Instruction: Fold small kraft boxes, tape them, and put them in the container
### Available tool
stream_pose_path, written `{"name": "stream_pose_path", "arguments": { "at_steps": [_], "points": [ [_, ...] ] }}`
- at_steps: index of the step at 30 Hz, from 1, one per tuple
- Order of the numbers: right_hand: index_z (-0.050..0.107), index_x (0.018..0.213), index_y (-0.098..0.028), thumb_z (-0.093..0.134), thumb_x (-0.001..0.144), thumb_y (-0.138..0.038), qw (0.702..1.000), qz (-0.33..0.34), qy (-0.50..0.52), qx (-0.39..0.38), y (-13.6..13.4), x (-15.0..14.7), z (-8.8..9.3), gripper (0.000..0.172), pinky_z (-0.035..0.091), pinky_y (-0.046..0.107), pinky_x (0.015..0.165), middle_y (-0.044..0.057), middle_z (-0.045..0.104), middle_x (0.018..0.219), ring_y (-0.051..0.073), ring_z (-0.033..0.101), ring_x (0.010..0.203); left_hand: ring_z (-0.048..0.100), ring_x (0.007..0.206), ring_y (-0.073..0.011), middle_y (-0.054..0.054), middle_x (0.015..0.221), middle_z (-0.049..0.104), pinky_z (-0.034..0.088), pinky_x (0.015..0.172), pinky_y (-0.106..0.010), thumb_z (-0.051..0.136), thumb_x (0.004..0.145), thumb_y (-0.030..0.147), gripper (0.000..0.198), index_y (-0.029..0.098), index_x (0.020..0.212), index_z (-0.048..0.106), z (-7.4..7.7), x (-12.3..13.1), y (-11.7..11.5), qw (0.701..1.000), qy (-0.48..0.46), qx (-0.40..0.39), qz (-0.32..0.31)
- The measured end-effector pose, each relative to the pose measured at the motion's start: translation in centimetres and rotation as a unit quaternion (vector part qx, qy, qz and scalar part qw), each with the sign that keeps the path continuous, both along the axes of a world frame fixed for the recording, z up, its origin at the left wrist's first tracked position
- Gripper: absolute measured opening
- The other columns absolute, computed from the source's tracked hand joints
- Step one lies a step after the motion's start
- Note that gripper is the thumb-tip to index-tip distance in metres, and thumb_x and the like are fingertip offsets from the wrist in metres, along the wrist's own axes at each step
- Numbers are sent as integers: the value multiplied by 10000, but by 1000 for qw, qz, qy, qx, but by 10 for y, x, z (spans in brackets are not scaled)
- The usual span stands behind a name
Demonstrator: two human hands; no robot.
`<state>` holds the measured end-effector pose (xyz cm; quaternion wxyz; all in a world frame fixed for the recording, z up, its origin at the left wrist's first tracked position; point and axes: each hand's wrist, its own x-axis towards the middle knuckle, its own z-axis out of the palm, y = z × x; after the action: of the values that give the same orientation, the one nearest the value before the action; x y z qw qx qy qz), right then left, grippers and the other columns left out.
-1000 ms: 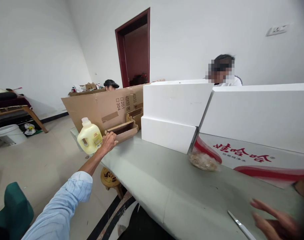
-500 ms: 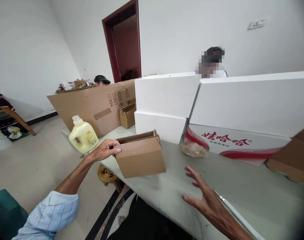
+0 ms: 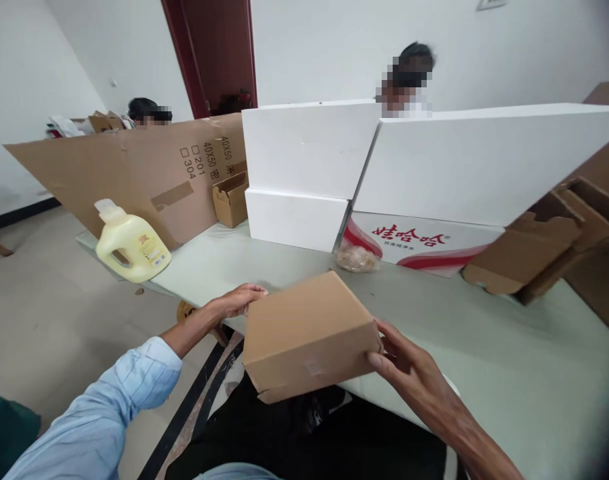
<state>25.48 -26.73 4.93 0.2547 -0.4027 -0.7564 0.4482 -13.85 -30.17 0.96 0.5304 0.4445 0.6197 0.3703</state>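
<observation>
A brown cardboard box (image 3: 304,333) is tilted at the near edge of the table, a closed broad face up and a narrow side toward me. My left hand (image 3: 241,299) grips its far left edge, fingers partly hidden behind it. At the right end, my right hand (image 3: 399,353) holds the corner, thumb on the near side and fingers behind. The box's opening is out of sight.
A yellow jug (image 3: 134,250) stands at the table's (image 3: 429,327) left edge. Behind are a large cardboard panel (image 3: 144,173), a small open box (image 3: 231,203), white boxes (image 3: 309,150) and a plastic-wrapped bundle (image 3: 357,259). Brown cartons (image 3: 529,247) lie right. Two people sit beyond.
The box has turned over toward me and come nearer. My right hand, open and apart from it before, has closed on its right end. The view has tipped down and shifted right.
</observation>
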Motion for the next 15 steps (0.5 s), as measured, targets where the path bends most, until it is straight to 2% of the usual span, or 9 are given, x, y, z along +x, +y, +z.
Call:
{"name": "stream_pose_path", "arguments": {
  "at_steps": [2, 4, 7, 9, 10, 12, 15],
  "points": [
    [696, 1423, -267, 581, 927, -777, 999, -30, -32, 30, 2, -10, 5, 721, 607, 391, 825, 101, 754, 1095, 305, 704, 995, 572, 609, -152, 8, 654, 606, 463, 569, -258, 788, 727, 717, 571, 174, 741, 611, -11, 6, 3, 998, 37, 24, 33],
    [768, 1260, -230, 526, 938, -794, 996, -51, -56, 47, 7, -20, 9, 693, 583, 366, 744, 92, 757, 1010, 289, 691, 904, 618, 719, -194, -21, 717, 640, 487, 623, -277, 720, 784, 734, 566, 179, 744, 614, -13, 7, 4, 993, 73, 61, 76],
    [778, 997, -199, 475, 939, -813, 995, -62, -73, 38, 20, -37, 13, 687, 553, 348, 666, 90, 749, 896, 281, 694, 806, 671, 1047, -279, -101, 1031, 734, 558, 809, -334, 592, 882, 757, 592, 172, 929, 666, -3, 2, -6, 978, 101, 117, 138],
    [743, 882, -198, 461, 933, -823, 994, -61, -84, 34, 29, -48, 15, 687, 539, 349, 654, 86, 730, 816, 279, 699, 755, 627, 1258, -314, -140, 1282, 711, 561, 958, -381, 529, 940, 764, 633, 173, 1117, 672, 5, 0, -21, 968, 93, 179, 152],
    [729, 849, -201, 457, 930, -827, 994, -61, -88, 36, 33, -53, 17, 687, 532, 351, 653, 82, 720, 784, 277, 699, 736, 594, 1339, -330, -153, 1387, 673, 548, 1026, -407, 542, 941, 776, 668, 179, 1217, 656, 9, 0, -31, 962, 83, 220, 140],
    [713, 817, -204, 446, 928, -831, 993, -59, -92, 42, 40, -62, 19, 691, 521, 350, 646, 78, 707, 753, 274, 696, 719, 534, 1439, -372, -181, 1542, 570, 505, 1136, -461, 693, 848, 802, 846, 194, 1423, 572, 13, 2, -51, 948, 82, 296, 80],
    [704, 800, -205, 429, 920, -849, 993, -54, -98, 40, 48, -71, 21, 710, 516, 344, 626, 77, 697, 750, 277, 701, 726, 416, 1543, -425, -203, 1672, 405, 409, 1254, -540, 928, 656, 717, 1229, 222, 1632, 367, 16, 7, -69, 922, 171, 346, -9]
  ]
}}
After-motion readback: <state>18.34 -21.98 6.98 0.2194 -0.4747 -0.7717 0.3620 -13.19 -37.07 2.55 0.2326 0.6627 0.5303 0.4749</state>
